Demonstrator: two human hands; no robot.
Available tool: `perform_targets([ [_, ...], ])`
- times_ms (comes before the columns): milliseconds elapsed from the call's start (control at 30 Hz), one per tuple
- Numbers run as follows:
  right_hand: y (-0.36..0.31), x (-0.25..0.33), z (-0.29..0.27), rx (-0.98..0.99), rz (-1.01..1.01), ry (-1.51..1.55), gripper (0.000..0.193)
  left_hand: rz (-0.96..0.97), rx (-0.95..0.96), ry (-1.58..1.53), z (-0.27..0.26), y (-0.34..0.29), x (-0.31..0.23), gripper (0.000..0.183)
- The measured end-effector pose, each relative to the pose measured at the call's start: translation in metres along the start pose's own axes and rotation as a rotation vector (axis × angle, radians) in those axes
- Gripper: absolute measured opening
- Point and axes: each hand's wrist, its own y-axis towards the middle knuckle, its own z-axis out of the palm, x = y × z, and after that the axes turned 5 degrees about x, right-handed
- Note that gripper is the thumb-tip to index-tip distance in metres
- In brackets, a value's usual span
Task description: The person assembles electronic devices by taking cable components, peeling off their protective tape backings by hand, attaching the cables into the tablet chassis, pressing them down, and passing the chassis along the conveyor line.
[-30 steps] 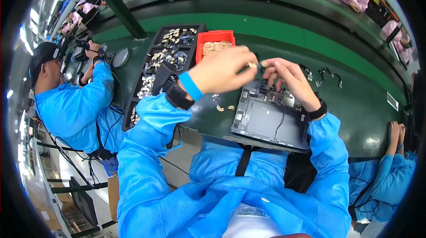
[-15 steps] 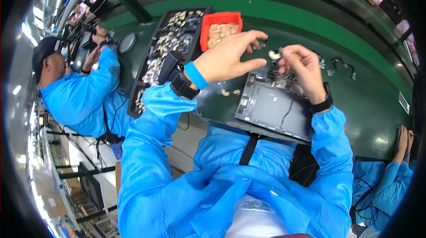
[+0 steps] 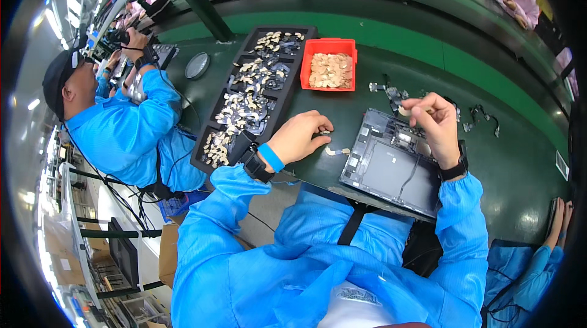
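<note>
While the right hand [image 3: 437, 127] pinches a pale curved piece [image 3: 403, 110] between thumb and forefinger, above the far edge of a grey flat casing [image 3: 385, 163], the left hand [image 3: 298, 137] rests low over the green worktop [image 3: 513, 166]. Its thumb and forefinger stand slightly apart on either side of a small piece [image 3: 326, 133] — whether they grip it, I cannot tell. Another curved strip [image 3: 337, 152] lies between that hand and the casing's left edge. The casing sits near the person's edge of the worktop, its flat grey panel toward the person. Dark connectors [image 3: 380, 88] lie beyond its far edge, and a dark cable [image 3: 485, 119] lies to the right — past the right hand. Farther left, a black compartmented tray [image 3: 296, 74] holds many pale and dark pieces, with a red bin [image 3: 330, 45] of pale pieces just beside it.
</note>
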Motion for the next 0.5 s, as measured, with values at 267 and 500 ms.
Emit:
perform_targets([
  [267,-0.002,0.005,-0.002,-0.02,0.02,0.035,0.009,-0.069,0.054,-0.079,-0.026,0.004,-0.006,0.016],
  [500,0.0,-0.006,0.005,-0.024,-0.045,0.049,0.016,-0.239,-0.098,-0.196,-0.076,-0.007,-0.001,0.016],
])
